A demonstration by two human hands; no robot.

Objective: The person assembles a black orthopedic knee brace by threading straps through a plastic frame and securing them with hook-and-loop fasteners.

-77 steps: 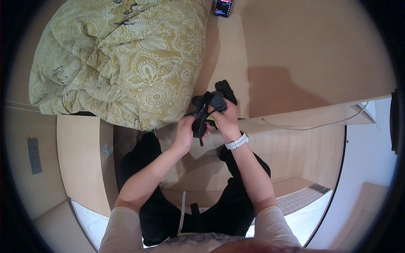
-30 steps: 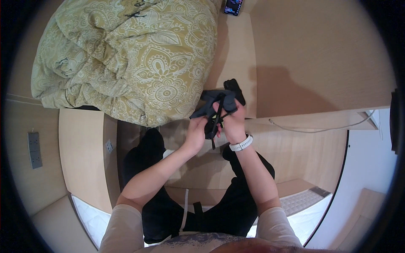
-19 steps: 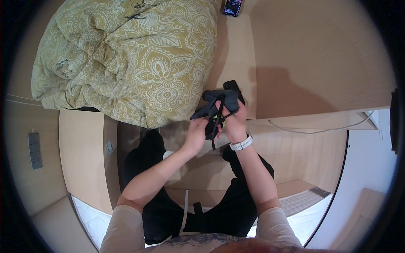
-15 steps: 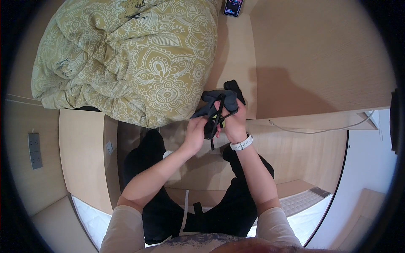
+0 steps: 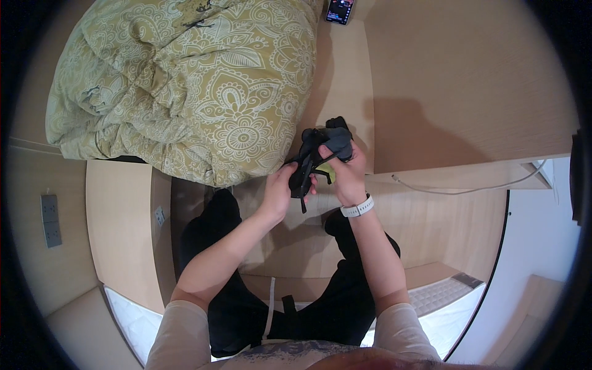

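Black glasses are between my hands in front of the bed, their thin arms sticking out downward and to the right. My left hand is closed on their left side. My right hand, below a white wristband, is closed on a bunched grey cloth that lies against the glasses. A small yellow-green patch shows between the hands; what it belongs to is unclear. Just beyond the cloth is a black object, its kind partly hidden.
A yellow-green patterned quilt is heaped at the upper left. A lit phone stands at the far edge. Wooden panels rise on the right, with a white cable below. My legs in black trousers are spread beneath my arms.
The glasses have turned and moved slightly up and left. The grey cloth now sits more to the right, bunched in my right hand. My left hand has shifted a little left.
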